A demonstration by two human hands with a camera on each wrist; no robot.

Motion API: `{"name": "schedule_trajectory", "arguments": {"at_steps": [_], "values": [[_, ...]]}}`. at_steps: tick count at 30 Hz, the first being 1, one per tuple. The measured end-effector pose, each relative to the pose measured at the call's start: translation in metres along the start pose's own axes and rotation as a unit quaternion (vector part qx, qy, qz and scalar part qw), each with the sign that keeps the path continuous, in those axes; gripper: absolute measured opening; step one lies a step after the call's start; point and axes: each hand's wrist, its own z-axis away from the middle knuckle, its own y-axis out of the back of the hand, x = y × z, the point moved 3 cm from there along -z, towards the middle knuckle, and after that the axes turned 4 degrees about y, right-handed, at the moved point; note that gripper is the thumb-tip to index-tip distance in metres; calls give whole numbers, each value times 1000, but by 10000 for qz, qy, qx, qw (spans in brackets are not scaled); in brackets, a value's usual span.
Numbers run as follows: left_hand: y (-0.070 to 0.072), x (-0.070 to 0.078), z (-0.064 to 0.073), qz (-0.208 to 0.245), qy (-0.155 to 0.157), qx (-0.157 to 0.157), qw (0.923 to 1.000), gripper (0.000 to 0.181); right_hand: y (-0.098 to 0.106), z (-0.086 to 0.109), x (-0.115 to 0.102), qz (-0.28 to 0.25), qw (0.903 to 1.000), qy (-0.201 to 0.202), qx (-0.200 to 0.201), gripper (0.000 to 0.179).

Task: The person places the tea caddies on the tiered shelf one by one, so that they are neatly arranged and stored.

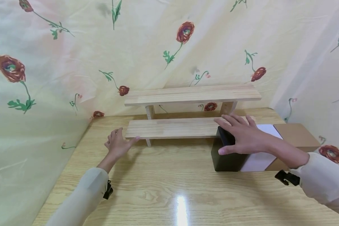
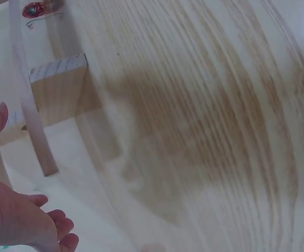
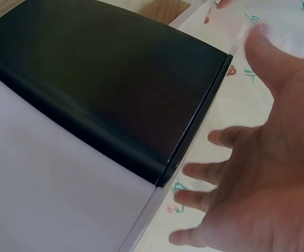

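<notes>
My left hand [image 1: 118,145] is beside the left end of a low two-tier wooden shelf, thumb extended toward the lower board [image 1: 172,128] and other fingers slightly bent. Whether the thumb touches the board, I cannot tell. In the left wrist view, that hand [image 2: 15,215] holds nothing near the board's end. Over a black box [image 1: 227,158] my right hand [image 1: 244,136] spreads its fingers, covering part of the top. The right wrist view shows the black box [image 3: 109,79] next to a white one, with the palm [image 3: 267,173] apart from both.
A white box [image 1: 257,161] and a brown box [image 1: 298,135] stand in a row right of the black one. The upper board [image 1: 192,94] sits behind the lower. Flowered cloth [image 1: 147,40] hangs around the wood-grain table [image 1: 158,179].
</notes>
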Motion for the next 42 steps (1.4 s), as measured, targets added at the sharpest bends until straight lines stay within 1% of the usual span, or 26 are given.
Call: {"name": "schedule_trajectory", "arguments": {"at_steps": [3, 6, 10, 13, 20, 28, 32, 38, 42], "values": [[-4, -2, -3, 98, 72, 49, 9999, 104, -2, 1, 0, -36, 9997, 225, -22, 110], [-8, -2, -6, 218, 138, 90, 9996, 106, -3, 1, 0, -59, 9993, 362, -1, 111], [-12, -2, -9, 400, 285, 28, 9988, 105, -5, 0, 0, -13, 9988, 482, 42, 109], [-15, -2, -9, 451, 401, -32, 9982, 105, -6, -1, -1, -20, 9984, 560, 48, 107], [-19, -4, -9, 462, 452, -41, 9979, 101, -10, -3, -3, -182, 9984, 537, 21, 103], [-17, -5, -10, 471, 408, -15, 9981, 100, -8, -5, -5, -51, 9981, 600, 128, 99], [-17, -5, -11, 438, 434, -5, 9981, 100, -7, -5, -5, 20, 9981, 604, 152, 99], [-20, -4, -11, 270, 435, -123, 9986, 100, -8, -5, -2, 42, 9986, 512, 84, 99], [-21, -3, -11, 224, 389, -202, 9988, 99, -8, -4, -1, 117, 9986, 505, 135, 99]]}}
